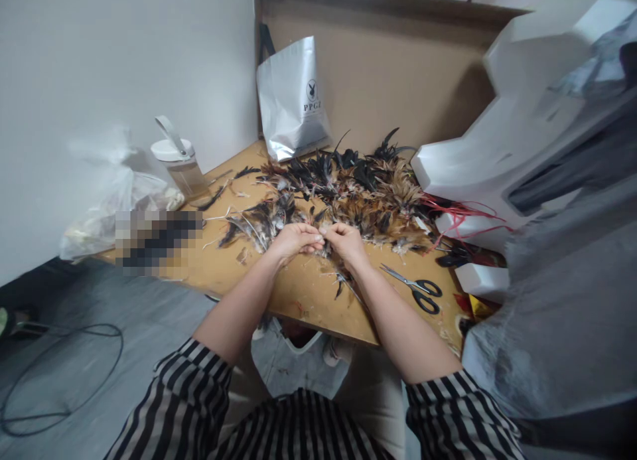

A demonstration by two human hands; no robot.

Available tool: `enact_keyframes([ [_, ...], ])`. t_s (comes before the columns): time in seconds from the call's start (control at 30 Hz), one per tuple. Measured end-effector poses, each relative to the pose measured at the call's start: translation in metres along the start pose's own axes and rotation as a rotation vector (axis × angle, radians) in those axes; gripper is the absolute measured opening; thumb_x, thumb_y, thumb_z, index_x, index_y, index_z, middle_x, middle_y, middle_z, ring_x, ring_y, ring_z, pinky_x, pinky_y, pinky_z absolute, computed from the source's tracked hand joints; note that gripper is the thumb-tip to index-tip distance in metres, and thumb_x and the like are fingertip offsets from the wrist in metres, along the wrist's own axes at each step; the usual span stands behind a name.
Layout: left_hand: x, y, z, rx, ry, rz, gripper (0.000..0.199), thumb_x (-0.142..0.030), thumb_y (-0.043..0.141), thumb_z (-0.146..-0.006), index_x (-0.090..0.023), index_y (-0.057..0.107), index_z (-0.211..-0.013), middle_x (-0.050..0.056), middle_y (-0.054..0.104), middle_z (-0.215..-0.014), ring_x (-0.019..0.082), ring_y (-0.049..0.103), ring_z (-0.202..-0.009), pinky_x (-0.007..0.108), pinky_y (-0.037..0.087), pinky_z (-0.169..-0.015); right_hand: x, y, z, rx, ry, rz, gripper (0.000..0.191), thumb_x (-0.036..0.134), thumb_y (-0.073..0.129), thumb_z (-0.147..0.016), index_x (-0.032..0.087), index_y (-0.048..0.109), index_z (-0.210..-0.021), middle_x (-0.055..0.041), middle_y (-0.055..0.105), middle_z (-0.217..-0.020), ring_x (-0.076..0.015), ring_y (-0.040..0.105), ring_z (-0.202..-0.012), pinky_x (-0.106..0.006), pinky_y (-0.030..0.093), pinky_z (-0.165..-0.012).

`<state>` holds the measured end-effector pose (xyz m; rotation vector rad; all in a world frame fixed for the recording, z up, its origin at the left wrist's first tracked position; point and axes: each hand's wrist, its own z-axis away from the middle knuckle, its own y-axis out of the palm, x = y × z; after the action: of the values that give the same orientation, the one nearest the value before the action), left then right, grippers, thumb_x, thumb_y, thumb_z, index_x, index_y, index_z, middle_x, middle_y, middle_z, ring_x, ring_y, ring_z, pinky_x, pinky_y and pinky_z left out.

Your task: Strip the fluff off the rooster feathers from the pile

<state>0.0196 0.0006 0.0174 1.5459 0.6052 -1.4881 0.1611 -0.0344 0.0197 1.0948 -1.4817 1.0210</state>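
My left hand [299, 239] and my right hand [344, 242] meet over the front of the table, fingertips pinched close together. A small feather [327, 249], mostly hidden by the fingers, shows between them. Just beyond the hands spreads a heap of brown feathers [363, 214], with black feathers [318, 171] behind it. To the left of my left hand lie more dark and pale feathers [259, 221]. A few loose feathers [340, 284] rest below the hands. Scissors [418, 289] with black handles lie slightly spread to the right of my right forearm.
A silver bag [293, 101] stands at the back of the wooden table [298, 294]. On the left are a lidded bottle [182, 161], a plastic bag [129, 201] and a blurred-out dark object [159, 243]. Red strings [468, 214] and white foam [462, 161] crowd the right side.
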Motion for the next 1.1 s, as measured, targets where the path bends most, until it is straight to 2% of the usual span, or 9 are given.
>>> enact_keyframes([
  [0.1,-0.001,0.001,0.001,-0.004,0.039,-0.009,0.025,-0.021,0.072,-0.058,-0.008,0.058,-0.076,0.007,0.065,-0.066,0.01,0.061,-0.056,0.016,0.046,-0.051,0.003,0.001,0.001,-0.005,0.042,-0.047,0.028,0.04,0.069,-0.055,0.014,0.06,-0.06,0.0033,0.052,-0.051,-0.0052,0.038,-0.043,-0.019,0.027,-0.042],
  [0.23,-0.002,0.003,0.002,0.002,0.056,-0.018,0.027,-0.021,0.072,-0.058,-0.008,0.058,-0.077,0.007,0.065,-0.065,0.01,0.06,-0.054,0.017,0.046,-0.05,0.009,0.001,0.004,0.026,0.136,-0.154,0.03,0.041,0.069,-0.054,0.016,0.055,-0.058,0.0064,0.043,-0.042,-0.004,0.03,-0.037,-0.02,0.019,-0.037],
  [0.47,-0.002,0.005,0.003,0.004,0.041,-0.089,0.028,-0.026,0.071,-0.059,-0.008,0.061,-0.077,0.008,0.065,-0.066,0.011,0.06,-0.055,0.018,0.045,-0.048,0.009,0.005,0.005,-0.005,0.076,-0.154,0.031,0.042,0.069,-0.054,0.016,0.052,-0.056,0.0075,0.041,-0.041,-0.0038,0.03,-0.037,-0.019,0.021,-0.038],
  [0.6,-0.001,0.003,0.001,-0.019,0.06,-0.077,0.026,-0.027,0.071,-0.06,-0.008,0.061,-0.074,0.007,0.065,-0.064,0.01,0.059,-0.052,0.017,0.043,-0.047,0.01,-0.001,0.001,0.061,0.12,-0.115,0.032,0.045,0.067,-0.056,0.016,0.053,-0.058,0.0069,0.041,-0.041,-0.0045,0.029,-0.037,-0.02,0.019,-0.037],
  [0.7,-0.001,0.0,-0.001,-0.055,0.064,0.018,0.023,-0.025,0.07,-0.062,-0.008,0.06,-0.074,0.006,0.064,-0.065,0.009,0.059,-0.052,0.016,0.043,-0.046,0.011,-0.017,-0.004,0.081,0.127,0.0,0.033,0.047,0.065,-0.058,0.015,0.057,-0.063,0.0058,0.042,-0.042,-0.0048,0.029,-0.037,-0.02,0.019,-0.038],
  [0.8,-0.001,-0.002,-0.002,-0.084,0.066,0.094,0.021,-0.022,0.07,-0.062,-0.008,0.059,-0.073,0.006,0.064,-0.066,0.008,0.059,-0.052,0.015,0.043,-0.046,0.009,-0.037,-0.01,0.073,0.073,0.237,0.032,0.045,0.066,-0.056,0.013,0.06,-0.061,0.0025,0.05,-0.048,-0.0058,0.035,-0.042,-0.02,0.027,-0.043],
  [0.87,-0.001,-0.002,-0.003,-0.086,0.068,0.111,0.02,-0.021,0.07,-0.061,-0.008,0.059,-0.073,0.006,0.064,-0.065,0.008,0.058,-0.051,0.015,0.043,-0.045,0.005,-0.045,-0.011,0.11,0.091,0.387,0.031,0.044,0.065,-0.056,0.013,0.061,-0.059,0.002,0.05,-0.049,-0.0062,0.036,-0.043,-0.021,0.028,-0.044],
  [0.97,-0.001,-0.002,-0.003,-0.082,0.07,0.11,0.02,-0.021,0.07,-0.061,-0.008,0.059,-0.073,0.006,0.064,-0.065,0.008,0.058,-0.05,0.015,0.043,-0.044,-0.001,-0.046,-0.011,0.169,0.105,0.542,0.031,0.044,0.061,-0.058,0.013,0.059,-0.055,0.0036,0.044,-0.044,-0.006,0.032,-0.041,-0.021,0.026,-0.042],
  [1.1,0.0,-0.003,-0.003,-0.063,0.058,0.106,0.021,-0.022,0.07,-0.062,-0.008,0.059,-0.074,0.007,0.065,-0.068,0.009,0.06,-0.053,0.015,0.044,-0.044,-0.007,-0.034,-0.009,0.163,0.044,0.686,0.031,0.044,0.058,-0.06,0.014,0.057,-0.051,0.0037,0.044,-0.043,-0.0063,0.033,-0.041,-0.02,0.025,-0.042],
])
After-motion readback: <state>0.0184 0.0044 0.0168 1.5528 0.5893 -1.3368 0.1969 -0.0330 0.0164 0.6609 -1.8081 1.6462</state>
